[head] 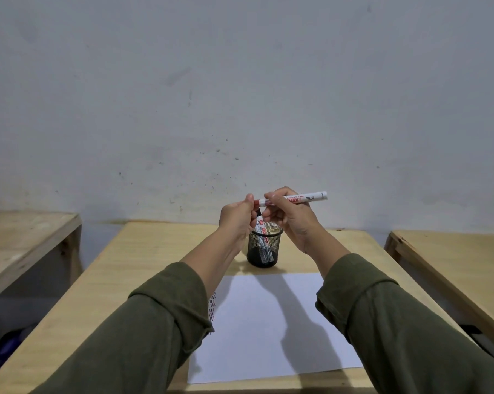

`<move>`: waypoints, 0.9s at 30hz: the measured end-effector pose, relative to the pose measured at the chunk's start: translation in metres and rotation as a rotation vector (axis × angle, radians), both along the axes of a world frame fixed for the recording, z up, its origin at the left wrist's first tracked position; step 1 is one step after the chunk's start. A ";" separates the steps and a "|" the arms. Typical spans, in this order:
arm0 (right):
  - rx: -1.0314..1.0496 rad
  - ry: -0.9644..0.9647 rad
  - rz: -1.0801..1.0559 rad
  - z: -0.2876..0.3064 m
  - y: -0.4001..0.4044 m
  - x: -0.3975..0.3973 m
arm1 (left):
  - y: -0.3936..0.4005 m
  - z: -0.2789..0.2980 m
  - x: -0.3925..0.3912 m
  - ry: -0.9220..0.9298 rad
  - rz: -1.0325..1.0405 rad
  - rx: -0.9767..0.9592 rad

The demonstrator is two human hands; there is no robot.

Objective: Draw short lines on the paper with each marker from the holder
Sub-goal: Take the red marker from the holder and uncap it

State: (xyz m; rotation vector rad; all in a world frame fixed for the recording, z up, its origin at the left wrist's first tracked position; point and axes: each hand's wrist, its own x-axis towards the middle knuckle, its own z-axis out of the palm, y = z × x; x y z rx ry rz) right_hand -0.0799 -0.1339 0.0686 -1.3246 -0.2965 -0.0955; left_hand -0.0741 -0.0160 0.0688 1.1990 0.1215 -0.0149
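Observation:
My right hand (pixel 290 220) grips a white marker (pixel 305 198) with red print, held level above the black mesh holder (pixel 264 248). My left hand (pixel 237 220) pinches the marker's red cap end (pixel 256 202) between thumb and fingers. Whether the cap is on or coming off cannot be told. Other markers (pixel 261 233) stand in the holder, one leaning left behind my left hand. A white sheet of paper (pixel 268 322) lies on the wooden desk, with short red and dark strokes (pixel 212 307) along its left edge, partly hidden by my left sleeve.
The wooden desk (pixel 120 280) runs from the grey wall toward me. Another wooden table (pixel 21 237) stands to the left and a third (pixel 453 265) to the right, with gaps between them.

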 end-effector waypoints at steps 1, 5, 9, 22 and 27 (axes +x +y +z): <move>-0.001 0.002 0.003 0.000 0.000 0.000 | 0.000 0.000 0.000 0.016 0.002 0.001; -0.009 0.010 0.006 -0.001 0.001 -0.001 | 0.001 -0.001 0.002 0.093 -0.022 -0.025; 0.067 0.041 -0.028 -0.002 0.003 0.000 | 0.007 0.000 0.001 0.080 -0.117 -0.132; 0.279 0.036 -0.003 0.005 0.025 0.002 | 0.006 0.005 -0.004 -0.139 0.078 -0.289; 0.239 0.025 0.004 0.002 0.026 0.002 | 0.009 0.002 0.001 -0.075 0.101 -0.238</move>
